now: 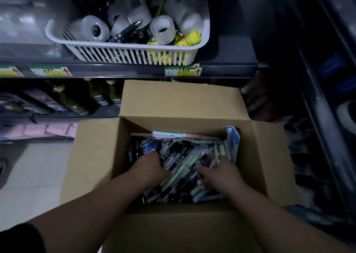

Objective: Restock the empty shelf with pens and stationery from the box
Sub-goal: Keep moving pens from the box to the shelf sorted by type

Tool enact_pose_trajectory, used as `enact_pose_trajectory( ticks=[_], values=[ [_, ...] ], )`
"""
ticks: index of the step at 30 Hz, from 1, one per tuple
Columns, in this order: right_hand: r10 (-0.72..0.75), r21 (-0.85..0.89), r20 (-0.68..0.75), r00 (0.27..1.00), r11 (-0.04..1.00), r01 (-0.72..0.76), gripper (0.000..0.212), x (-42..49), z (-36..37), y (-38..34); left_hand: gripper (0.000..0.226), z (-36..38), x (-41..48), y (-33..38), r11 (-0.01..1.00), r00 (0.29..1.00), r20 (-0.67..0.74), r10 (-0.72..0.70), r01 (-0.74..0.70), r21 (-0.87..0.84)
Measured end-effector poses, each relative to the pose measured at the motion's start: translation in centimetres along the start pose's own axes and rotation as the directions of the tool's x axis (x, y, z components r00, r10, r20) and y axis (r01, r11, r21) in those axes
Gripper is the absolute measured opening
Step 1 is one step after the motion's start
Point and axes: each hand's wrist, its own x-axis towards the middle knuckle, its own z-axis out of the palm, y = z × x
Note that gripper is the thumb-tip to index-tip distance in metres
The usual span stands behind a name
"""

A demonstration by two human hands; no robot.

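down on the floor (36, 168) in front of the shelving sits the cardboard box (92, 156), all flaps open, far flap standing up against the lower shelf. it's stuffed with a jumble of pens (185, 164), mostly black, clear and pale green, lying every which way, plus a long pink and light blue piece along the far wall and a blue-and-white packet (232, 137) tucked in the far right corner.

both hands are inside the box. left hand (149, 169) is palm down on the left side of the pile, fingers buried among the pens, so can't really tell if it's gripping anything. right hand (219, 173) is on the right side, fingers (201, 171) curled down onto the pens, thumb pointing toward the far wall. looks like it's closing around a few but honestly can't tell for sure.

up above, the shelf (123, 71) has a white slotted basket (119, 52) at its front edge, filled with clear tape rolls (93, 28), a black pen (128, 30) and some yellow packets (189, 39). green and yellow price tags (51, 71) with red arrows run along the shelf lip. to the right of the basket the shelf is bare and dark. lower shelf on the left holds dark bottles (71, 100) lying down. whole scene's pretty dim.
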Motion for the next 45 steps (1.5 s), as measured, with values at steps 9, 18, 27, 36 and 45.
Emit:
enact_pose_trajectory(
  ticks=[9,18,27,36,45],
  values=[
    [-0.019,-0.308,-0.033,0.999,0.951,0.008,0.116,2.7,4.4,-2.2,0.056,-0.4,-2.5,-0.6,0.987,0.996,-0.083,0.008,-0.021,-0.158],
    [0.060,-0.149,-0.080,0.995,0.986,-0.071,0.104,2.2,4.9,-2.4,0.042,-0.9,-3.1,-1.9,0.976,0.990,-0.143,-0.014,-0.018,-0.218],
    [-0.052,0.331,-0.037,0.998,0.942,0.061,0.094,-1.1,4.1,-2.3,0.018,-1.8,-4.4,-1.6,0.923,0.991,-0.114,0.077,-0.114,-0.368],
    [-0.159,0.538,0.024,0.987,0.834,0.121,0.077,-2.7,3.7,-2.8,0.024,-3.0,-5.9,-1.4,0.780,0.990,-0.097,0.102,-0.140,-0.610],
    [-0.216,0.597,-0.031,0.976,0.779,0.192,0.011,-4.9,3.9,-3.9,0.027,-3.1,-6.8,-1.4,0.699,0.973,-0.093,0.210,-0.216,-0.681]
  ],
)
